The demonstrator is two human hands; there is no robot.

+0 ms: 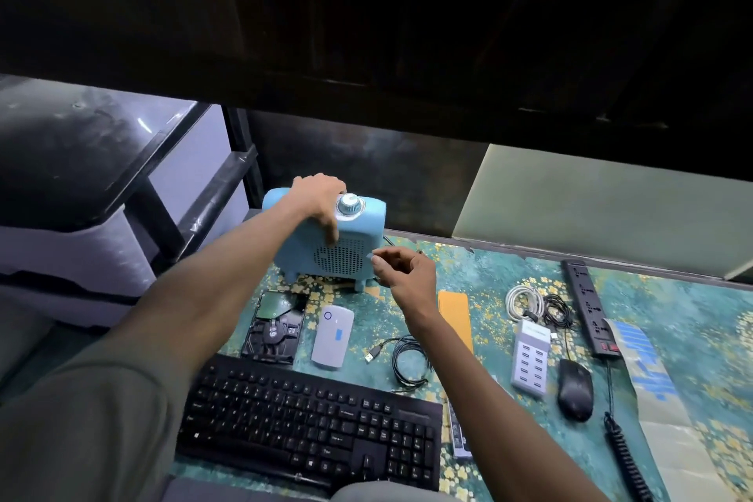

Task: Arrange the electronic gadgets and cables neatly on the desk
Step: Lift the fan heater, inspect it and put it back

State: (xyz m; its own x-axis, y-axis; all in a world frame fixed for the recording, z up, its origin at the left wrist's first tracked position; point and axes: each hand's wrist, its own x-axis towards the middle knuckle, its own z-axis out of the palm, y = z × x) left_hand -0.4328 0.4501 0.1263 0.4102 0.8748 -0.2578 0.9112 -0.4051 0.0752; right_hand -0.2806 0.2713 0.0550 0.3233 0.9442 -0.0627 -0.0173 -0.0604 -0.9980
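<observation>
Head view showed the left hand [317, 198] gripping the top of a blue heater [340, 245], fingers curled over its upper edge beside the dial [349, 204]. This heater stood upright near the bench's [672, 310] far left corner. Just beside its grille, the right hand [403, 271] hovered with fingers loosely curled, thumb and forefinger pinching something small that I could not make out. Nearer the front edge lay a black keyboard [313, 426], with a bare hard drive [275, 328] and a white power bank [333, 336] just behind it. A black USB cable [401, 363] lay loosely coiled at mid-bench. Toward the right edge sat a coiled white cable [523, 300], a multi-port charger [530, 359], a black mouse [575, 389] and a power strip [588, 306].
</observation>
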